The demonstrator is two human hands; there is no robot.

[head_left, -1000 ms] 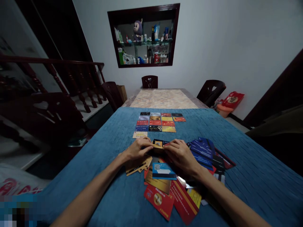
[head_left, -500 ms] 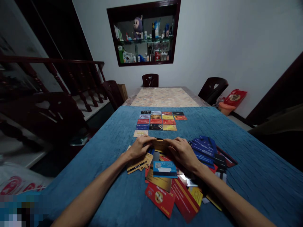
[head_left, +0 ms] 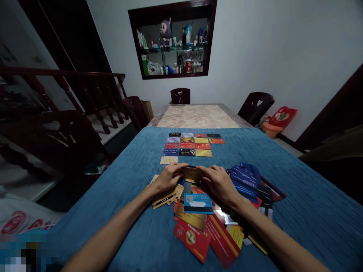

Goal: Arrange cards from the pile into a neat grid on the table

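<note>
Both hands meet over one gold card (head_left: 192,173), just above the blue cloth (head_left: 297,211). Left hand (head_left: 168,179) pinches the card's left end with thumb and fingertips closed on it, and right hand (head_left: 218,183) holds the right end in the same way, fingers curled, not spread. The card sits between them, nearly flat, at the far edge of the loose pile (head_left: 204,223) and a little short of the grid (head_left: 190,146).

To do this well, I think the grip should stay light and on the short edges only, so the face of the card can be read. One hand could then let go while the other carries it. The card should be lifted clear before it moves, because loose cards lie directly under both wrists and can be dragged along.

Under the left palm lies a small fan of gold cards (head_left: 166,197). A blue card (head_left: 197,203) lies on top of the pile, close to the right wrist, with red cards (head_left: 218,241) nearer to the person. To the right, a heap of dark blue cards (head_left: 244,179) touches the pile.

The grid is in neat rows, and one pale card (head_left: 168,159) starts a new row at its near left. A placed card should line up beside that one without pushing it.
</note>
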